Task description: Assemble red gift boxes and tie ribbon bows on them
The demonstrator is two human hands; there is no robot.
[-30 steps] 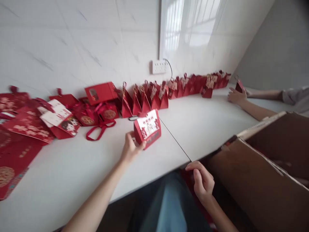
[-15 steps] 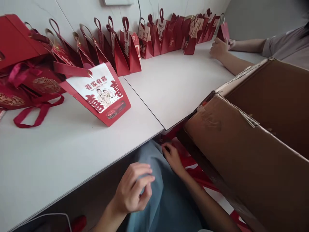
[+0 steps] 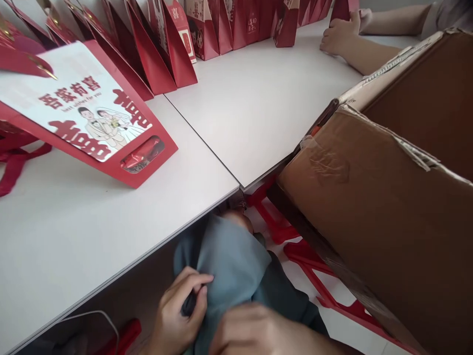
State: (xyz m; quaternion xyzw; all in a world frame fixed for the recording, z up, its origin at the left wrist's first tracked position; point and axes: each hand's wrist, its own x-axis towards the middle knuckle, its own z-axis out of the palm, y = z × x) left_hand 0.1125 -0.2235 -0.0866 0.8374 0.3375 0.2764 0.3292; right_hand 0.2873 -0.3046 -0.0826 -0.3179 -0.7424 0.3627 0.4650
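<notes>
My left hand [image 3: 179,310] is low in the view, over the grey-blue trouser cloth [image 3: 229,261] on my lap. Its thumb and forefinger curl towards each other at the cloth's edge. Whether a fold is pinched between them I cannot make out. Beside it, at the bottom edge, my right hand [image 3: 254,330] lies across the lap, blurred by motion, its fingers folded under and hidden. On the table to the left stands a red gift box [image 3: 136,165] with a white card showing a wedding couple and a small window; neither hand touches it.
A row of red gift boxes [image 3: 185,69] lines the back of the white table [image 3: 258,108]. An open cardboard box [image 3: 354,207] stands at the right, above a red stool [image 3: 314,271]. Another person's hand [image 3: 340,37] holds a small red box at the far right.
My right hand has drawn back from the knee to the bottom of the view. My left hand is lower and further left. The camera view has tilted down and moved closer to the table.
</notes>
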